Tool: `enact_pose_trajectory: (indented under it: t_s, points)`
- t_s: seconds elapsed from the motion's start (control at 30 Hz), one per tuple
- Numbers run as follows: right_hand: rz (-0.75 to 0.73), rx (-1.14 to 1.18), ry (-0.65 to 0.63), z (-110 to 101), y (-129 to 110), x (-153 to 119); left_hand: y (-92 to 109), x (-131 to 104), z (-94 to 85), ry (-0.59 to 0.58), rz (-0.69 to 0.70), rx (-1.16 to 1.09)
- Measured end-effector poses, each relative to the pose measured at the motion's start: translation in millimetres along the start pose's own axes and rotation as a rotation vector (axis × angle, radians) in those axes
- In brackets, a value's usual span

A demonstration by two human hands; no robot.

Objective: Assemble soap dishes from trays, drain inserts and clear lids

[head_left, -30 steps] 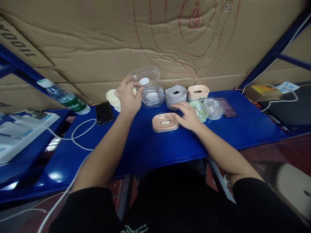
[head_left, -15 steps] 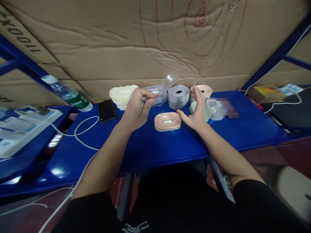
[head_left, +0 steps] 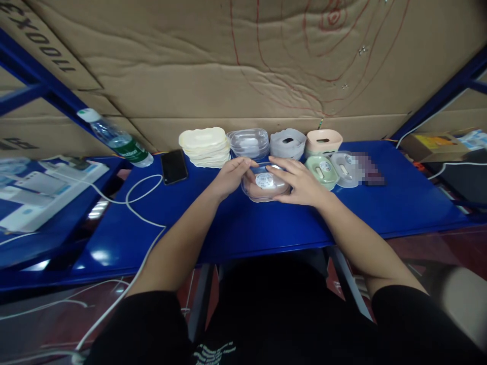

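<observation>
A clear plastic lid (head_left: 249,188) with a round white sticker sits over a pink soap dish (head_left: 262,193) near the middle of the blue table. My left hand (head_left: 234,176) pinches the lid's left edge between thumb and fingers. On the other side my right hand (head_left: 300,182) grips the lid, fingers across its top right and thumb at its near right edge. Whether the lid rests fully on the dish's rim is hard to make out. The dish's far side is hidden by my fingers and the sticker.
Along the back stand stacks of cream trays (head_left: 203,147), clear lids (head_left: 249,143), grey containers (head_left: 288,144) and peach containers (head_left: 324,141). Lidded green (head_left: 321,171) and grey (head_left: 344,172) dishes lie right. A phone (head_left: 174,166), water bottle (head_left: 119,142) and white cable (head_left: 146,219) are left.
My left hand has brought the clear lid from the back down over the pink dish. My right hand has moved in from beside the dish onto the lid.
</observation>
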State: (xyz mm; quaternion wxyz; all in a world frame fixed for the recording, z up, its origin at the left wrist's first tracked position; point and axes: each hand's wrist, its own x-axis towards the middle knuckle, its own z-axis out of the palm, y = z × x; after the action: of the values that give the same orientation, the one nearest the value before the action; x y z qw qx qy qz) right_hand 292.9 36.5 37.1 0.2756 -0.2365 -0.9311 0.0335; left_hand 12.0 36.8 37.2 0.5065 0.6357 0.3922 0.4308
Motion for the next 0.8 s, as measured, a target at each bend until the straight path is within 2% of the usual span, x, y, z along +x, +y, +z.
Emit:
enact_pose_trajectory:
  t_s: [0.13, 0.23, 0.37, 0.8]
  points:
    - [0.114, 0.111, 0.017, 7, 8, -5, -13, 2, -7.2, 0.061, 0.148, 0.208]
    - [0.191, 0.168, 0.015, 11, 19, -8, -19, 0, -13.8, -0.053, 0.226, 0.419]
    - [0.216, 0.177, -0.016, 13, 27, -8, -22, -4, -16.9, -0.140, 0.208, 0.645]
    - [0.212, 0.220, -0.051, 23, 29, -10, -26, -4, -29.9, -0.206, 0.198, 0.730]
